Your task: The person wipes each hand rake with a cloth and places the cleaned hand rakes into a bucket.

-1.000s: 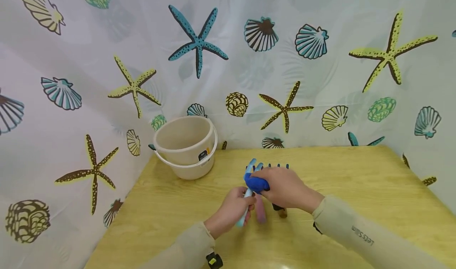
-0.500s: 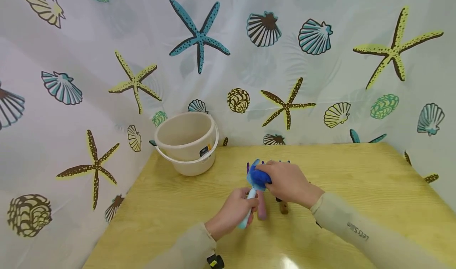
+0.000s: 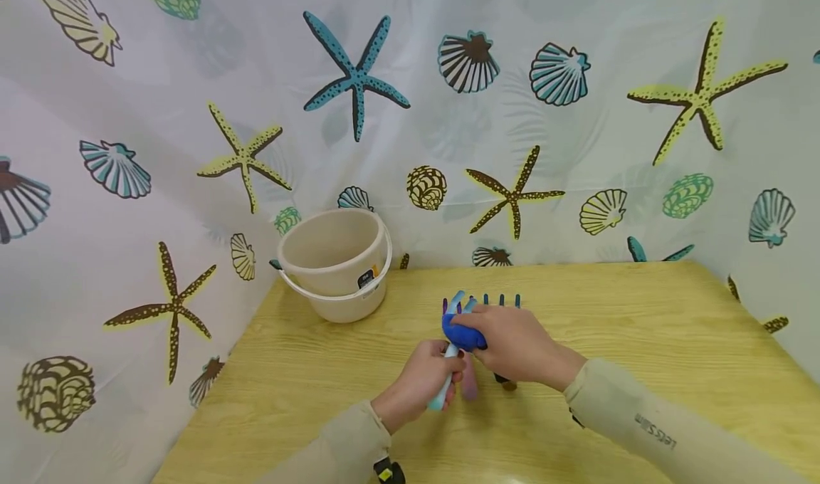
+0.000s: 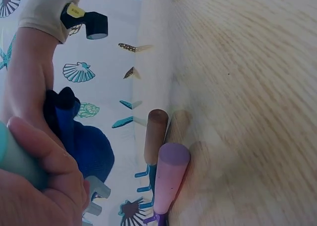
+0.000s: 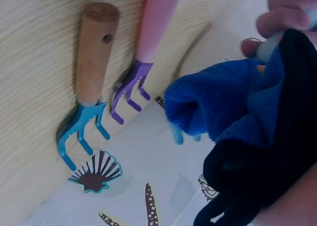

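The light-blue hand rake [image 3: 451,352] is held above the wooden tabletop [image 3: 640,327], its handle gripped by the left hand [image 3: 419,376]. The blue cloth [image 3: 464,333] is clasped around it by the right hand [image 3: 515,342] — two tines [image 3: 456,302] are now exposed, more distinctly than half a second ago. Nearby, a pink-handled rake [image 4: 171,179] and a wooden-handled rake [image 5: 92,57] are laid side by side.

Even, bright light fills the head view, a faint glint [image 3: 514,480] at the near side of the table [image 3: 615,313]. Both wrist views look dimmer and softer; above the table, the blue cloth [image 5: 223,94] loses detail in shadow.
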Demonstrator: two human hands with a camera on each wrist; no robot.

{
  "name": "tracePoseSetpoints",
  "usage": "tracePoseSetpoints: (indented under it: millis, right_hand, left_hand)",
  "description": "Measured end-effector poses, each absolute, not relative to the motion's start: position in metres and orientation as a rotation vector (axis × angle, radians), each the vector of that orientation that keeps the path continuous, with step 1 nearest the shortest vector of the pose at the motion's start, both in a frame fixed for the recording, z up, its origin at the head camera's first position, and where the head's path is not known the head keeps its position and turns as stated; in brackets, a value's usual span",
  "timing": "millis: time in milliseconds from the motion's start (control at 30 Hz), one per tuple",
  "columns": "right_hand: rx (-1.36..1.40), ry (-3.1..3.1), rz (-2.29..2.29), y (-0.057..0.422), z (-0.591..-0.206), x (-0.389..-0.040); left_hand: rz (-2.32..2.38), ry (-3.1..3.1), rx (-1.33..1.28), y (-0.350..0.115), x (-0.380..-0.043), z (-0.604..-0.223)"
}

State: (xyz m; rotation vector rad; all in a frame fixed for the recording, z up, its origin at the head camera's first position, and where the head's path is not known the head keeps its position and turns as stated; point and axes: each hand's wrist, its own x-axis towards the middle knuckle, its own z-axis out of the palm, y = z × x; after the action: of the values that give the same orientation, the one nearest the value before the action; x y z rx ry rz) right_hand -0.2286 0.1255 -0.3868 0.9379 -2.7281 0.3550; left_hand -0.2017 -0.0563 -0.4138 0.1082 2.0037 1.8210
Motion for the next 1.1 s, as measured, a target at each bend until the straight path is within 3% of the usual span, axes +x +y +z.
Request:
tracePoseSetpoints:
  millis: [500, 1100]
  right_hand:
    - [0.705, -2.456, -0.212, 0.119, -0.397, -0.247]
    - [0.668, -2.667, -0.345, 0.110, -0.379, -0.236]
  left_hand:
    - [1.867, 1.936, 0.065, -0.056, -0.195, -0.417]
    - [1.862, 1.934, 0.086, -0.061, -0.195, -0.415]
